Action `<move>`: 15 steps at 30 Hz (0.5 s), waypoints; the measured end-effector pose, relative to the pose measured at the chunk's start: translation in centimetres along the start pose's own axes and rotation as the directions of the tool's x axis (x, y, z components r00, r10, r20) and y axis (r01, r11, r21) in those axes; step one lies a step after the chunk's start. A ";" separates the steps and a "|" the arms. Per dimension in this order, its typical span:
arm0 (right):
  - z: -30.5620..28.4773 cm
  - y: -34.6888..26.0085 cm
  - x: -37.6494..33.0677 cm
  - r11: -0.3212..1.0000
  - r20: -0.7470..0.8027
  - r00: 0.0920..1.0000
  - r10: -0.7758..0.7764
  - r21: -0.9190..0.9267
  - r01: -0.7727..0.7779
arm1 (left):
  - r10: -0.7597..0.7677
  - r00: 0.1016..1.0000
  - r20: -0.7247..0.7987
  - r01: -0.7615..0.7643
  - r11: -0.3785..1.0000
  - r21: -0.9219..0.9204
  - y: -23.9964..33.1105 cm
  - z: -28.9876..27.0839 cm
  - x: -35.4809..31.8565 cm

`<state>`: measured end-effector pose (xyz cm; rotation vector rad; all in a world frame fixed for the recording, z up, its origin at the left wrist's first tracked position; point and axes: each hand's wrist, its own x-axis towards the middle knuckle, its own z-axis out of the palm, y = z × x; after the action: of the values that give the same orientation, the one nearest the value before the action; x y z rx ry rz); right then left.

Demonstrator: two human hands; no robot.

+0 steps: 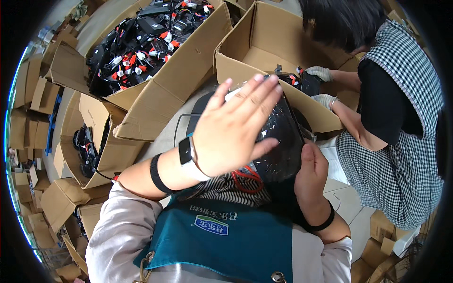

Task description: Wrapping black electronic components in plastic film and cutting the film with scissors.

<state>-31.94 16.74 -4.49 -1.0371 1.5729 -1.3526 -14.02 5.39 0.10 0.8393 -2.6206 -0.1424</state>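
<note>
A glossy black curved shell (283, 151), which looks wrapped in clear film, stands in front of my body. My right hand (311, 172) grips its right edge, thumb on the near face. My left hand (238, 125) is spread out flat over its upper left part, with fingers stretched and nothing held; I cannot tell whether the palm touches it. A red cable loop (247, 181) shows below my left hand, by the shell's lower left. Much of the shell's left side is hidden behind that hand.
A large carton (184, 78) full of black parts with red and white connectors stands at the far left. A smaller carton (127, 151) with black parts is nearer. On the right, a co-worker in gloves holds a black part (309, 82) over an open carton (269, 40).
</note>
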 end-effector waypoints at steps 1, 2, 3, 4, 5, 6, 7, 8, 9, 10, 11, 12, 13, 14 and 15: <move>0.3 -0.2 -0.1 1.000 0.004 1.000 -0.008 0.009 0.007 | -0.015 1.000 -0.020 0.016 0.999 0.050 -0.5 -0.1 0.0; 0.4 -0.2 -0.1 1.000 0.008 1.000 -0.015 0.018 0.015 | -0.037 0.999 -0.031 0.038 0.997 0.059 -1.1 -0.2 0.0; 0.5 -0.2 0.0 1.000 0.009 1.000 -0.014 0.019 0.014 | -0.038 0.999 -0.030 0.039 0.997 0.060 -2.0 0.0 0.1; 0.5 0.0 0.1 0.999 0.020 1.000 -0.012 0.031 0.012 | -0.098 0.993 -0.067 0.102 0.993 0.064 -3.2 0.8 0.3; 0.6 0.1 0.1 0.999 0.044 0.999 -0.014 0.049 0.012 | -0.165 0.981 -0.106 0.174 0.982 0.074 -4.4 1.1 0.3; 0.7 0.4 0.1 0.999 0.046 0.999 -0.017 0.052 0.015 | -0.241 0.964 -0.112 0.251 0.964 0.088 -5.7 1.1 0.3; 0.7 1.1 0.2 0.998 0.018 1.000 -0.003 0.061 0.002 | -0.309 0.933 -0.184 0.283 0.946 -0.156 -6.6 1.0 0.3; 0.6 1.7 0.2 0.997 -0.011 1.000 0.010 0.071 -0.009 | -0.333 0.901 -0.280 0.256 0.926 -0.279 -6.5 1.0 0.0; 0.4 2.1 0.3 0.997 -0.014 1.000 0.007 0.072 -0.006 | -0.364 0.856 -0.367 0.211 0.894 -0.395 -6.0 0.7 -0.3; 0.4 2.5 0.2 0.997 -0.031 0.999 0.005 0.081 -0.002 | -0.195 0.859 -0.472 0.103 0.971 -0.215 -5.2 0.1 -0.6; 0.5 2.7 0.1 0.996 -0.052 0.999 0.003 0.086 0.001 | -0.037 0.896 -0.442 0.006 0.997 -0.072 -3.8 -0.8 -0.9; 0.6 2.6 0.0 0.996 -0.047 0.999 0.002 0.088 0.003 | -0.006 0.933 -0.359 -0.004 1.000 -0.027 -2.3 -1.2 -1.2; 0.7 2.4 -0.1 0.997 -0.045 0.999 -0.019 0.080 0.023 | 0.021 0.961 -0.275 -0.017 1.000 0.017 -1.2 -1.2 -1.2; 0.8 2.3 -0.2 0.997 -0.044 0.998 -0.039 0.072 0.042 | 0.010 0.958 -0.288 -0.025 0.999 -0.046 -0.9 -0.6 -0.8; 0.9 2.4 -0.4 0.996 -0.037 0.998 -0.043 0.072 0.045 | -0.004 0.952 -0.307 -0.025 0.995 -0.093 -1.3 0.5 -0.5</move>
<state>-31.16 17.02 -7.00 -1.0132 1.5229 -1.4550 -13.11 4.64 -0.79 0.7482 -2.3078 -0.1229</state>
